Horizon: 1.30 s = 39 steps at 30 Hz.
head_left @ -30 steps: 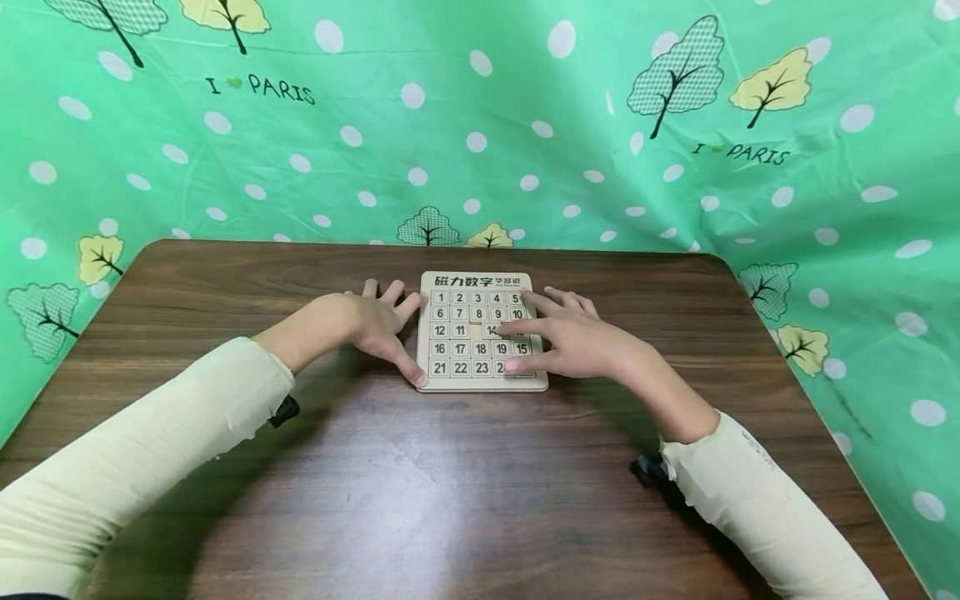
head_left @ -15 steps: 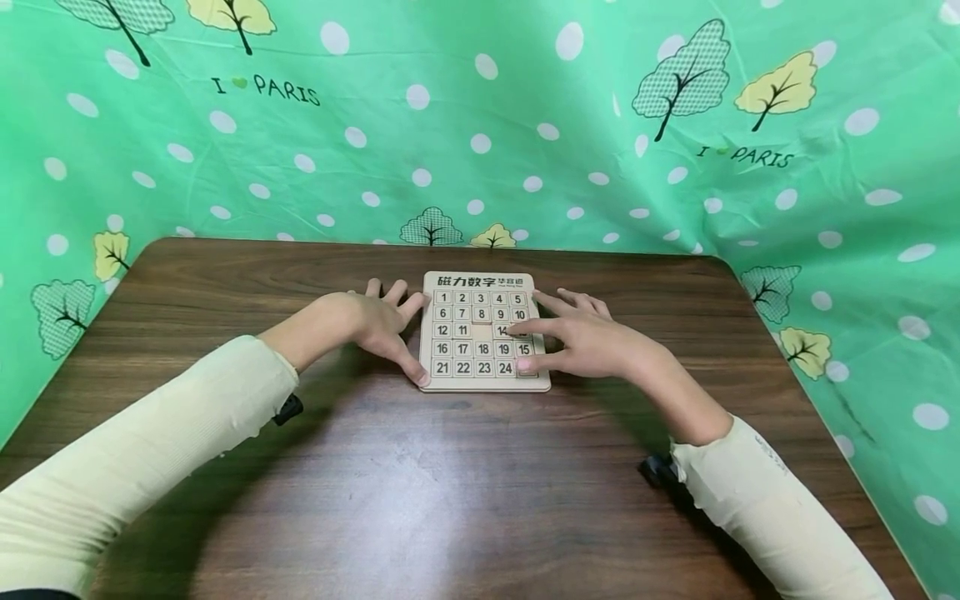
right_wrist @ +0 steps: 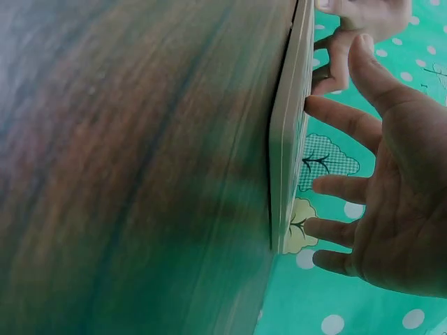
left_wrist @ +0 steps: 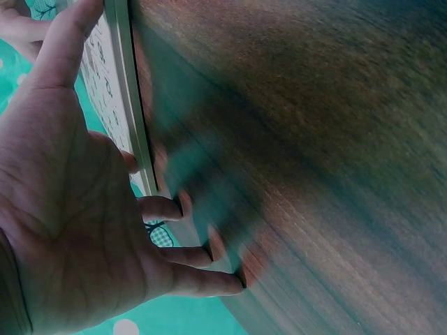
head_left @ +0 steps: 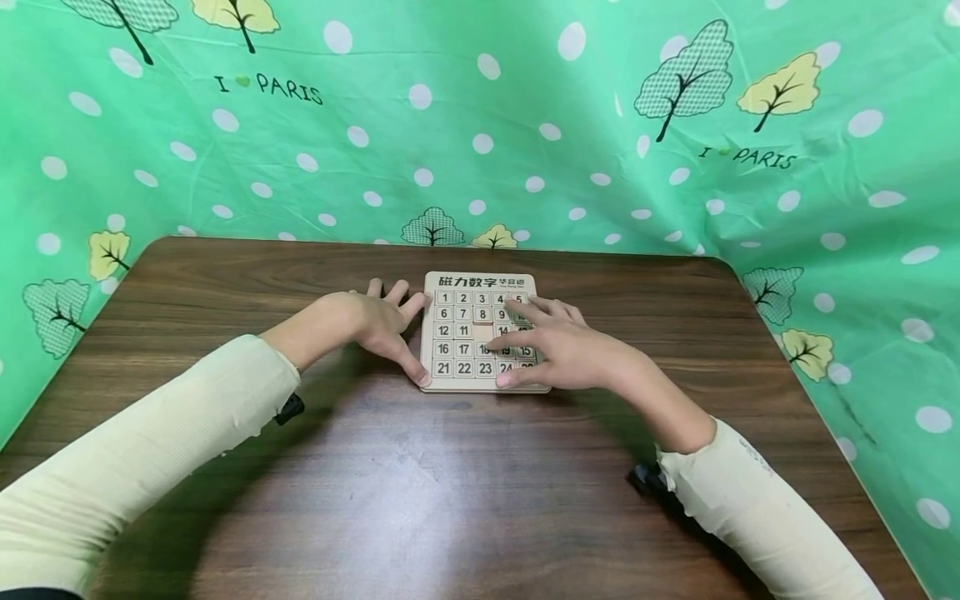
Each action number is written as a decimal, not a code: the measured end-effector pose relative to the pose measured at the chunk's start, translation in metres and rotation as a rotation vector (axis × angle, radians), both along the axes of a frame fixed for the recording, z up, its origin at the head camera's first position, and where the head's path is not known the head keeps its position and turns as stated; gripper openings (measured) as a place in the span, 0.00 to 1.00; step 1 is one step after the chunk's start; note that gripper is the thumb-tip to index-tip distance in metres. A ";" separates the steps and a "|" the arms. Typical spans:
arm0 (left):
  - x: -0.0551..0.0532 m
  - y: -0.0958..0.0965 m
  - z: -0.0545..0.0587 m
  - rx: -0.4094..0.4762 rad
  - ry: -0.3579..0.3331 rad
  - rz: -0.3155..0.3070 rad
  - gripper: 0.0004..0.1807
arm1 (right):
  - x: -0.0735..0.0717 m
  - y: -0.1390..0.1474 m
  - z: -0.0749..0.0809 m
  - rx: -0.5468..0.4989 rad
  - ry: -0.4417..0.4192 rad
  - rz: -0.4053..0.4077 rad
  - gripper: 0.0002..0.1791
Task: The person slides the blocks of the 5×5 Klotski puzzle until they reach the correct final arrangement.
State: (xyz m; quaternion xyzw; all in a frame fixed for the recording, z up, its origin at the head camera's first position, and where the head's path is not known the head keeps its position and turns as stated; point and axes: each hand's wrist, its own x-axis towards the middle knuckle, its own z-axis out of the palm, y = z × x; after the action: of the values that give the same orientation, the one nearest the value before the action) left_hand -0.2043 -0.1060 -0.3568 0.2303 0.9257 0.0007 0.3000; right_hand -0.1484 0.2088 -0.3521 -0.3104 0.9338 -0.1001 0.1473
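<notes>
A wooden sliding number puzzle (head_left: pixel 465 386) lies flat on the table, its numbered tiles in rows inside a pale frame. The third row has a gap between tile 11 (head_left: pixel 464 331) and tile 14 (head_left: pixel 502 331). My left hand (head_left: pixel 375 325) is spread along the puzzle's left side, thumb at the lower left corner and index finger near the upper left edge. From the right, my right hand (head_left: pixel 573 350) reaches over the board with fingers extended. Its index fingertip is at tile 18 (head_left: pixel 482 350), just below the gap, and its thumb overlaps the bottom rim. The hand partly covers the right-hand tiles.
The dark wood-grain table (head_left: pixel 390 492) extends on all sides of the puzzle. Behind it hangs a green dotted curtain (head_left: pixel 450 100) printed with trees. Pale sleeves (head_left: pixel 180 433) cover both forearms, with a small dark device (head_left: pixel 648 481) under the right one.
Tile 14 has slid slightly right, widening the gap beside tile 11. The right index finger has then left tile 14 for tile 18, down and left. The left hand stays at the puzzle's edge.
</notes>
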 end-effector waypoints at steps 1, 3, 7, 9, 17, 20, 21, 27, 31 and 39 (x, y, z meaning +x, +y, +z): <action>0.000 0.000 0.000 -0.001 -0.002 0.001 0.81 | 0.000 -0.001 0.000 0.005 0.008 -0.001 0.34; 0.000 0.000 0.000 0.000 -0.006 0.003 0.81 | -0.002 -0.001 0.000 0.016 0.018 -0.009 0.35; 0.000 0.001 0.001 0.003 -0.007 0.003 0.81 | -0.006 -0.003 0.000 0.041 0.024 -0.032 0.38; 0.000 0.001 0.001 0.004 -0.005 0.002 0.81 | -0.009 -0.004 -0.001 0.056 0.026 -0.040 0.38; 0.000 0.003 -0.001 -0.001 -0.007 0.004 0.81 | -0.015 -0.003 -0.003 0.066 0.016 -0.051 0.39; 0.000 0.003 -0.001 0.002 -0.009 0.005 0.81 | -0.013 -0.003 -0.004 0.036 -0.002 -0.037 0.38; 0.000 0.003 -0.001 0.002 -0.009 0.006 0.81 | -0.012 -0.004 -0.004 0.024 -0.006 -0.028 0.38; 0.001 0.003 0.001 -0.001 -0.001 0.003 0.80 | -0.003 -0.012 -0.005 -0.016 -0.023 0.031 0.37; 0.001 0.003 0.001 -0.014 0.009 0.004 0.79 | -0.001 -0.017 -0.005 -0.002 -0.018 0.050 0.37; 0.002 0.002 0.001 -0.022 0.015 0.006 0.80 | -0.002 -0.011 -0.003 0.014 -0.019 0.026 0.35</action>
State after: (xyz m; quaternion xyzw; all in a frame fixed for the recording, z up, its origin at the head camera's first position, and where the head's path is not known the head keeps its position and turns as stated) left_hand -0.2022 -0.1037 -0.3559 0.2244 0.9285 -0.0103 0.2957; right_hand -0.1507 0.1975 -0.3547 -0.3207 0.9289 -0.0943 0.1595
